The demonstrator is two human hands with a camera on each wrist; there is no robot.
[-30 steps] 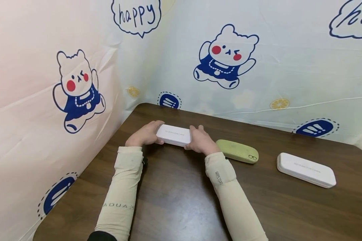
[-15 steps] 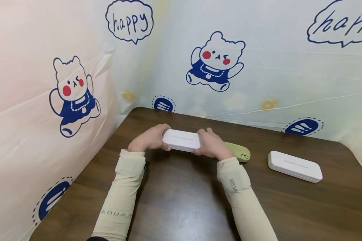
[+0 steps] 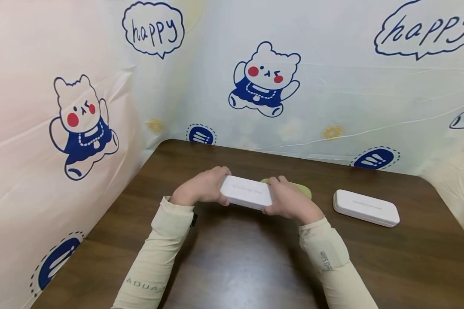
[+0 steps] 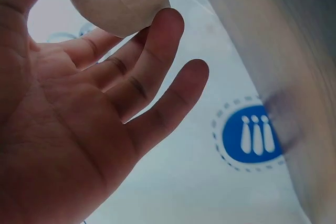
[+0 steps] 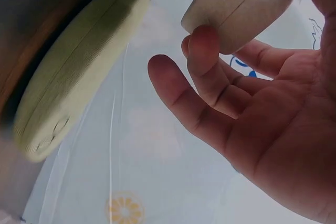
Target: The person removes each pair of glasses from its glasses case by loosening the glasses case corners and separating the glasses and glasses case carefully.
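Observation:
A white glasses case [image 3: 246,192] with faint lettering on its lid is held between both hands, raised off the table. My left hand [image 3: 206,188] grips its left end, thumb at the front edge and fingers behind. At the other end my right hand [image 3: 291,199] grips it the same way. In the left wrist view the case's end [image 4: 121,1] sits between thumb and fingers, with the little finger free. The right wrist view shows the other end [image 5: 239,9] pinched likewise. Behind the right hand lies a green glasses case [image 3: 303,191], partly hidden.
A second white glasses case [image 3: 366,207] lies shut on the brown wooden table [image 3: 232,262] at the right. A printed curtain [image 3: 201,77] hangs behind the table's far edge and along its left side.
Both hands have carried the white glasses case to the right and nearer, so the right hand now covers much of the green case. The view has also turned slightly right.

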